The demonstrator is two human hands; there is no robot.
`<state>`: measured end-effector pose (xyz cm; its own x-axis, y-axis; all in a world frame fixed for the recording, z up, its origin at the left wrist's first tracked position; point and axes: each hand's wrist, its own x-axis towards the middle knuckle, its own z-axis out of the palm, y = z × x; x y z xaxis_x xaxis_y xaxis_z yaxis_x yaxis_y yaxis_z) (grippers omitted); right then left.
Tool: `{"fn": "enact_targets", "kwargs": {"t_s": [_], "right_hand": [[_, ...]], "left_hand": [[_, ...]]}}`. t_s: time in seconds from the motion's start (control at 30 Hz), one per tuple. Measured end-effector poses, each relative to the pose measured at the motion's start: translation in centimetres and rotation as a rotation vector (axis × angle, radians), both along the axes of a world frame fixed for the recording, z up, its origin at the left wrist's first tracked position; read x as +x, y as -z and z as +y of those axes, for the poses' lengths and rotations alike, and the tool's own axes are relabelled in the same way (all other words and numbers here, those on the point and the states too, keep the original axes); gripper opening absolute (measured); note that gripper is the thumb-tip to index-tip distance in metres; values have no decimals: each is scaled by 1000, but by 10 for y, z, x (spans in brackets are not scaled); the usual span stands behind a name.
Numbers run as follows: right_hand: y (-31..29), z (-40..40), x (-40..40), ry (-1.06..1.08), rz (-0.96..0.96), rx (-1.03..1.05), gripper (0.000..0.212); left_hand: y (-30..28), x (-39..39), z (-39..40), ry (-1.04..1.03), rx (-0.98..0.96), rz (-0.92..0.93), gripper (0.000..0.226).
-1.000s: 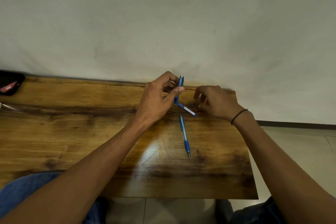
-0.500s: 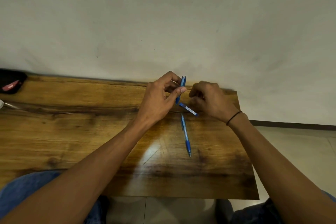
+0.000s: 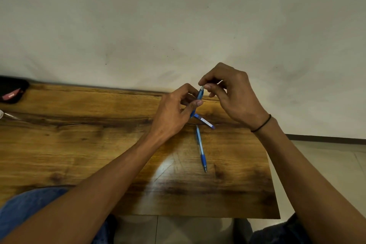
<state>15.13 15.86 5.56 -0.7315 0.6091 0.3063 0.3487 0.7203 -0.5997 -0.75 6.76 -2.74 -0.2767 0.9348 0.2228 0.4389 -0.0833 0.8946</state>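
the left hand (image 3: 172,113) is gripping a blue pen barrel (image 3: 199,95) between its thumb and curled fingers, holding it above the far edge of the wooden table (image 3: 79,144), tilted so its upper end is leaning to the right. the right hand (image 3: 235,97) is pinching the barrel's pale top end between thumb and forefinger; what is sitting at that tip is too small to tell. a short blue pen piece (image 3: 205,121) with a white label is lying on the table just under the hands. a complete blue pen (image 3: 201,148) is lying nearer the person, its tip pointing toward them and its far end near the short piece. a black band (image 3: 261,125) is circling the right wrist. a black pouch (image 3: 11,89) is sitting at the table's far left corner.
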Motion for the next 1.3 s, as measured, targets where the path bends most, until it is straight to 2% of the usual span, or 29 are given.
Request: {"fn": "enact_targets", "kwargs": {"t_s": [0.17, 0.87, 1.3], "right_hand": [[-2, 1, 1, 13, -59, 84, 15], [-10, -7, -2, -9, -204, 134, 18], [-4, -9, -6, 84, -178, -57, 14]], "left_hand": [[2, 0, 1, 3, -2, 11, 16], [1, 1, 0, -6, -29, 48, 14], [2, 1, -3, -41, 32, 46, 12]]}}
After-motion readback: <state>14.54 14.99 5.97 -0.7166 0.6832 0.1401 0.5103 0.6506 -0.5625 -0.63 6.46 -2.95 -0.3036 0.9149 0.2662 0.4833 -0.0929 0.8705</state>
